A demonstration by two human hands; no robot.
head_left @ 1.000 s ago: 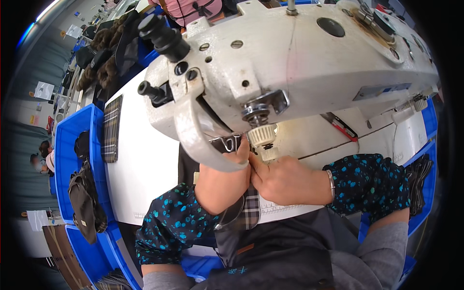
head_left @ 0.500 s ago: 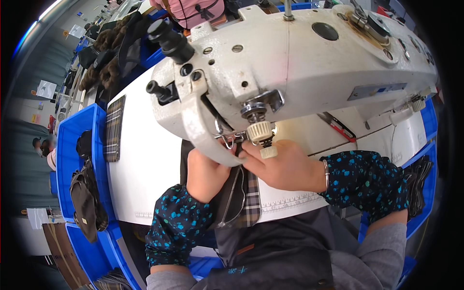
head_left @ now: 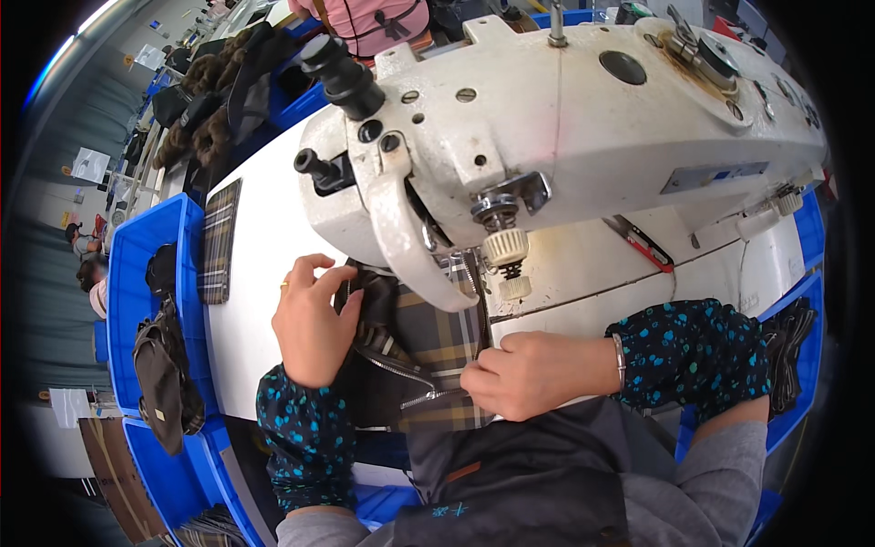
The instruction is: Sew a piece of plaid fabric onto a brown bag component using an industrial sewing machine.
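Observation:
A plaid fabric piece with dark lining and a metal zipper lies on the white table, its far end under the head of the sewing machine. My right hand is closed at the near right edge of the piece, its fingertips pinching the fabric by the zipper's end. At the left edge of the dark fabric is my left hand, with thumb and fingers apart and fingertips close to a folded zipper edge. The machine's curved white lever hides part of the fabric, and the needle area is mostly hidden.
Red-handled snips lie on the table right of the stitching area. Another plaid piece rests at the left table edge beside a blue bin holding dark items. At the right stands a blue bin with folded dark pieces.
Both hands have left the needle area: the left went leftward and its fingers spread, the right came nearer to me. The fabric has opened out, showing more plaid, and the zipper now bends sideways.

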